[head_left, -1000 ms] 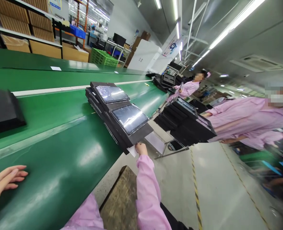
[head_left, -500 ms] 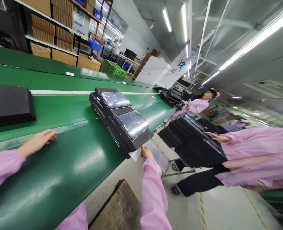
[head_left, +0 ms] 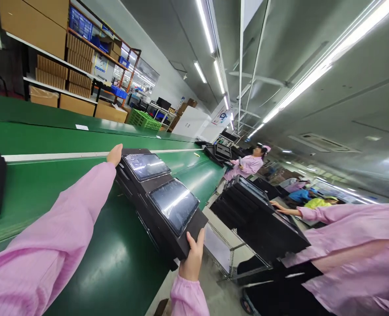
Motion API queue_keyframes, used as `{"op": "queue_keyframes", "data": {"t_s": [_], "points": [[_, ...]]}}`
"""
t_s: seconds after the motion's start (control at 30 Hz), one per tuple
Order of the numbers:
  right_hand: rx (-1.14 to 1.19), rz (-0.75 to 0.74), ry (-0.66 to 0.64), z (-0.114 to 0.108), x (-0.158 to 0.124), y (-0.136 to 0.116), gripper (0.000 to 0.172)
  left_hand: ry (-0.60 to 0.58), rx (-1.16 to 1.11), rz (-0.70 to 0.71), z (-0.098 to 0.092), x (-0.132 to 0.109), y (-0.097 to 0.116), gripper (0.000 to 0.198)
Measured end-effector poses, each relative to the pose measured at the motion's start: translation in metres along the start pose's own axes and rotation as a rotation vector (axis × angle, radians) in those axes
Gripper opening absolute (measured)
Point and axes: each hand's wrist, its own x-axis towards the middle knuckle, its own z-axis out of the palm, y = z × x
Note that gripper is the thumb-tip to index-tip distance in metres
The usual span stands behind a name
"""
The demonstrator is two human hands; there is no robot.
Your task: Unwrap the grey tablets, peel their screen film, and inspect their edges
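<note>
Spanning left grip (head_left: 115,155) to right grip (head_left: 192,258) is a black stack (head_left: 155,183).

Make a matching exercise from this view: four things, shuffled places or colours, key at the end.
1. Left hand
2. Right hand
3. Two glossy panels
4. Plastic crate

A. Lying on top of the black stack
B. Bright green, beyond the belt
C. At the stack's near end
D. At the stack's far end

Pairs: 1-D, 2-C, 3-A, 4-B
</note>
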Motion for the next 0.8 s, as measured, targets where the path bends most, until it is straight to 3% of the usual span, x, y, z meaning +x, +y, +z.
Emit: {"op": "queue_keyframes", "data": {"t_s": [0.1, 0.33, 0.5, 0.57, 0.63, 0.7, 0.8], "points": [[0.051, 0.033, 0.111, 0.008, -0.004, -0.004, 0.096, -0.004, -0.012, -0.018, 0.006, 0.006, -0.013, 0.036], [0.045, 0.006, 0.171, 0.018, -0.009, -0.016, 0.092, 0.07, -0.025, -0.064, 0.009, 0.005, -0.025, 0.037], [0.021, -0.009, 0.158, 0.021, 0.001, -0.018, 0.085, 0.069, -0.015, -0.118, -0.01, -0.014, -0.028, 0.046], [0.016, -0.015, 0.147, 0.025, 0.004, -0.019, 0.078, 0.078, 0.002, -0.144, -0.034, -0.029, -0.034, 0.05], [0.007, -0.021, 0.145, 0.028, 0.006, -0.022, 0.068, 0.064, 0.024, -0.151, -0.07, -0.051, -0.044, 0.05], [-0.015, -0.03, 0.146, 0.028, 0.005, -0.028, 0.056, 0.027, 0.044, -0.145, -0.117, -0.081, -0.056, 0.046], [-0.077, -0.045, 0.094, 0.024, -0.004, -0.045, 0.045, -0.033, 0.073, -0.142, -0.204, -0.138, -0.074, 0.039]]}}
